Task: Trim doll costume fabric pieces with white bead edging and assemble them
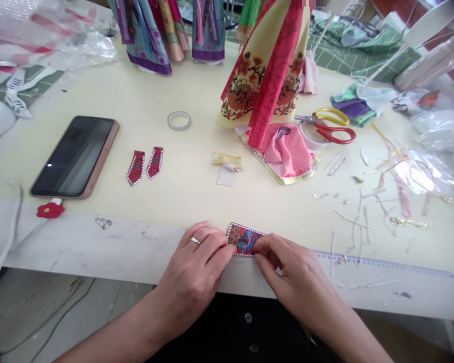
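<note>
A small patterned fabric piece (245, 240) in red, brown and blue, edged with white beads, lies near the table's front edge. My left hand (201, 257) presses on its left end with fingers bent together; a ring shows on one finger. At its right end, my right hand (283, 259) pinches the border between thumb and fingers. Both ends of the piece are partly covered by my fingertips. Beyond my left hand lie two red pointed fabric strips (136, 168) with beaded edges. Strings of tiny beads (361, 237) are scattered to the right of my right hand.
A phone (73, 157) lies at left with a cable. A tape roll (179, 120), a yellow scrap (227, 160) and scissors (331, 126) lie farther back. Dressed figures in long skirts (265, 75) stand behind pink fabric (291, 151). Plastic wrap (442, 131) heaps at right.
</note>
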Motion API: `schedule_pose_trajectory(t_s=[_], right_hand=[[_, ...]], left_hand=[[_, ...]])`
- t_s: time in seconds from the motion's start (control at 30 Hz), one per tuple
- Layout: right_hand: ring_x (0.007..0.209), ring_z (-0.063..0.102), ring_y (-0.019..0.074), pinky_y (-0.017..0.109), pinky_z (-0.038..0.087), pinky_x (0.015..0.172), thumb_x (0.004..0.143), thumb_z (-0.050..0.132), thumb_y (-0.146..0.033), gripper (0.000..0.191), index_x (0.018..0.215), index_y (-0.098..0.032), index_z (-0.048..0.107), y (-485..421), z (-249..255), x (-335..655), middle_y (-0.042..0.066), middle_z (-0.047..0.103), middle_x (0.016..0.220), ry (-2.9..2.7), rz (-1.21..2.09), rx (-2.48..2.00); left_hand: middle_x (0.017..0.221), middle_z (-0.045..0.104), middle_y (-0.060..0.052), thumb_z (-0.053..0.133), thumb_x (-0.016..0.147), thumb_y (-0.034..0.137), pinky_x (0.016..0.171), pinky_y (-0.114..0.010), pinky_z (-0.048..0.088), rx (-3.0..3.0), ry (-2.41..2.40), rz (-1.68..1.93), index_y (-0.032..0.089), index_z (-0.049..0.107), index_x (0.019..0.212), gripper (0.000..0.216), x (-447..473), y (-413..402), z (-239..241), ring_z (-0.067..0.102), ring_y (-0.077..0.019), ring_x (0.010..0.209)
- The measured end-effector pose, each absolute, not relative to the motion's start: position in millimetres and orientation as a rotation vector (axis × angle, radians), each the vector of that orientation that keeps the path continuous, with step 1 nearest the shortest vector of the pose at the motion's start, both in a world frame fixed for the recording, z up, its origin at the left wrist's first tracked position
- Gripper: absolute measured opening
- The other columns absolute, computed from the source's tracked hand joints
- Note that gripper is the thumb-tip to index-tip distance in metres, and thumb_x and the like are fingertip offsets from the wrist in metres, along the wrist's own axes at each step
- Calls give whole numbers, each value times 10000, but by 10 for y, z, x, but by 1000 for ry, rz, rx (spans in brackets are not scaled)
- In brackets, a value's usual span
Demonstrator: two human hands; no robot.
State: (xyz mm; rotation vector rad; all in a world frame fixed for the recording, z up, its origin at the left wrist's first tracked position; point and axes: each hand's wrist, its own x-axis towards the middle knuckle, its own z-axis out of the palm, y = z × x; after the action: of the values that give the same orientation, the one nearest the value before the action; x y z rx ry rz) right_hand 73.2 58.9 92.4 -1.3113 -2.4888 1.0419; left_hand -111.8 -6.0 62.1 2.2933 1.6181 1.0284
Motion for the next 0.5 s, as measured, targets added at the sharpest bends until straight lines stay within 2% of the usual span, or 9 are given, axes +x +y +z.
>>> schedule_pose_trajectory(t_s=[0.23,0.4,0.5], right_hand=[[589,496,113,252,337,553,861,484,-153,95,791,-205,523,605,916,725,-24,561,680,-2491,1044,-1313],[596,499,111,250,341,557,862,483,-150,90,802,-206,522,604,910,733,-26,562,687,-2483,1053,-1307],[602,505,112,251,349,563,871,475,-157,89,819,-207,527,599,902,737,-24,567,693,-2482,1056,-1297]], left_hand=[[945,583,-108,559,827,24,906,-449,478,2280,1696,1067,64,620,1013,199,-1116,-94,624,527,-215,964],[1176,582,-163,551,780,-37,963,-488,458,2366,1572,1148,31,582,1104,332,-1158,-251,580,526,-276,1120],[1328,495,-200,513,794,-23,1013,-532,410,2533,1374,977,7,529,1201,409,-1171,-338,533,450,-330,1237]])
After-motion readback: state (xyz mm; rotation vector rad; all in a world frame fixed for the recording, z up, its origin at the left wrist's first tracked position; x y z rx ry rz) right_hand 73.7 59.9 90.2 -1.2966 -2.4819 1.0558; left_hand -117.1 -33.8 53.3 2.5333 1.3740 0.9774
